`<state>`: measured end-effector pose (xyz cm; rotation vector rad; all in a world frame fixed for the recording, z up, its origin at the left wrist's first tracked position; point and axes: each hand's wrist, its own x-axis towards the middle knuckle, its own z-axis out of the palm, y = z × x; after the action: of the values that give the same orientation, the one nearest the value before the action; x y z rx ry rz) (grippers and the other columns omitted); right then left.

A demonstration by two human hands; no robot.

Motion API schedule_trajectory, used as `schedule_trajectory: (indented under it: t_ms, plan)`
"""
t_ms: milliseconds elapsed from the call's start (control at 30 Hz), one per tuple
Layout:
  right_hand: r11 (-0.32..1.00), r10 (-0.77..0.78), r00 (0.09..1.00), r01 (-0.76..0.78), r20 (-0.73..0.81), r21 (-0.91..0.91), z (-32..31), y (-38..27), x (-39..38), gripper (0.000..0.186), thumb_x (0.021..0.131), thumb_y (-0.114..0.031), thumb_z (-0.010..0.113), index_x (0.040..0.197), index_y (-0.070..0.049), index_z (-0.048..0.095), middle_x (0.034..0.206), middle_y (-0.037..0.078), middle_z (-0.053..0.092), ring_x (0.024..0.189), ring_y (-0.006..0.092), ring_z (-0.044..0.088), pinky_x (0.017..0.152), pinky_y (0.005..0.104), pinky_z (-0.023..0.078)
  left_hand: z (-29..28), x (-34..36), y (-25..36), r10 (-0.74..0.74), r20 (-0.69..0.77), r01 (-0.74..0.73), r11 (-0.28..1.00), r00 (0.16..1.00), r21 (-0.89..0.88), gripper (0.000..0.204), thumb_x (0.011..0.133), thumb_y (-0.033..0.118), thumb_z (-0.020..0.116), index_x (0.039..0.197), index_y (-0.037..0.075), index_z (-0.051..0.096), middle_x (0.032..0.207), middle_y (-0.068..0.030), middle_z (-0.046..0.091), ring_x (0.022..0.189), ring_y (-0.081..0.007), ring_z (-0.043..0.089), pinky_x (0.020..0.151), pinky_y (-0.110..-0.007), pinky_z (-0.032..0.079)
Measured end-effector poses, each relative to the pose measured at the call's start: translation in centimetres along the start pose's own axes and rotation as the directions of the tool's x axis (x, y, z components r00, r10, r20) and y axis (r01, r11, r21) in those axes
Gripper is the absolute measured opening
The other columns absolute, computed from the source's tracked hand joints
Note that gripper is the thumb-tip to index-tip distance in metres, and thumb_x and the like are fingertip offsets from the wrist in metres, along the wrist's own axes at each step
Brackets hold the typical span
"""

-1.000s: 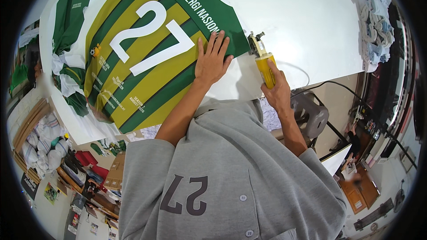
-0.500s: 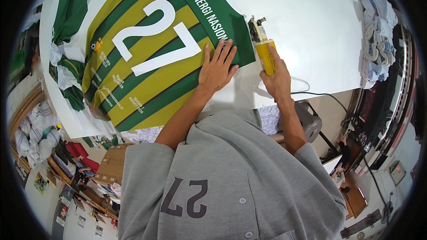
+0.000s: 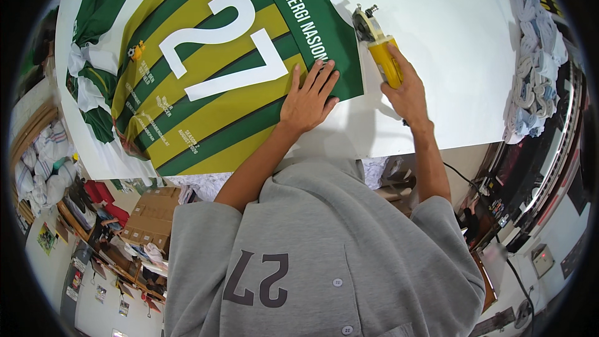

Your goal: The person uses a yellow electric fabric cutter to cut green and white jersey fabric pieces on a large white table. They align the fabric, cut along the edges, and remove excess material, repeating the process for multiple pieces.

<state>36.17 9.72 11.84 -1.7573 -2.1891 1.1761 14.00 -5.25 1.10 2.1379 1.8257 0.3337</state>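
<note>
My left hand (image 3: 304, 103) lies with fingers spread on a printed fabric panel (image 3: 231, 137), striped olive and dark green, with large white numerals and lettering, on a white tabletop (image 3: 437, 37). My right hand (image 3: 404, 90) grips the yellow body of a powered fabric cutter (image 3: 380, 53). Its metal head stands beside the panel's right curved edge; whether the blade touches the fabric is unclear. Loose green and white fabric pieces (image 3: 93, 100) lie left of the panel.
Stacked folded white and blue cloth (image 3: 533, 62) lines the table's right edge. A black cable (image 3: 462, 175) hangs below the table at right. A person (image 3: 469, 218) is partly visible at lower right. Cardboard boxes (image 3: 146, 215) and white sacks (image 3: 40, 181) stand beyond the table at lower left.
The cutter and my right hand have moved upward and slightly right along the panel's edge. My left hand sits a little lower and further right in the picture, as does the edge under it.
</note>
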Motion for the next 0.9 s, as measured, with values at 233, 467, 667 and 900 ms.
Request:
schedule_trajectory:
  t_ms: [233, 467, 667, 900]
  plan:
    - [0.954, -0.218, 0.968, 0.239, 0.127, -0.181, -4.2, 4.5, 2.4, 0.086, 0.085, -0.002, 0.073, 0.163, -0.033, 0.055, 0.120, 0.015, 0.071, 0.108, 0.0379, 0.072, 0.096, 0.0461, 0.059, -0.1, 0.0, 0.1, -0.006, 0.007, 0.007, 1.000, 1.000, -0.010, 0.065, 0.109, 0.051, 0.060, 0.164, 0.016, 0.053, 0.179, -0.0059, 0.037, 0.166, -0.0292, 0.032, 0.133, -0.067, 0.023]
    - [0.946, -0.186, 0.959, 0.233, 0.212, -0.225, -5.0, 3.1, 4.5, 0.084, 0.086, -0.004, 0.072, 0.162, -0.035, 0.055, 0.118, 0.014, 0.070, 0.104, 0.0380, 0.071, 0.094, 0.0473, 0.059, -0.3, 0.0, 0.1, 0.000, -0.023, -0.001, 1.000, 1.000, -0.012, 0.064, 0.108, 0.050, 0.062, 0.161, 0.015, 0.057, 0.177, -0.0072, 0.040, 0.165, -0.0298, 0.034, 0.133, -0.067, 0.024]
    - [0.964, -0.184, 0.968, 0.211, 0.173, -0.159, -4.0, 2.7, 4.3, 0.085, 0.086, -0.002, 0.071, 0.163, -0.035, 0.056, 0.121, 0.014, 0.070, 0.109, 0.0375, 0.072, 0.097, 0.0461, 0.059, -0.3, 0.0, 0.1, 0.001, -0.043, -0.002, 1.000, 0.999, -0.029, 0.063, 0.107, 0.049, 0.064, 0.159, 0.015, 0.058, 0.177, -0.0078, 0.041, 0.165, -0.0301, 0.035, 0.132, -0.068, 0.026]
    - [0.974, -0.168, 0.981, 0.181, 0.099, -0.134, -2.3, 1.6, 4.0, 0.086, 0.086, -0.001, 0.072, 0.163, -0.034, 0.055, 0.124, 0.016, 0.071, 0.114, 0.0373, 0.072, 0.101, 0.0453, 0.058, -0.2, 0.0, 0.2, -0.003, -0.077, -0.002, 0.998, 0.997, -0.064, 0.065, 0.103, 0.046, 0.070, 0.159, 0.014, 0.058, 0.177, -0.0068, 0.041, 0.164, -0.0299, 0.036, 0.131, -0.067, 0.027]
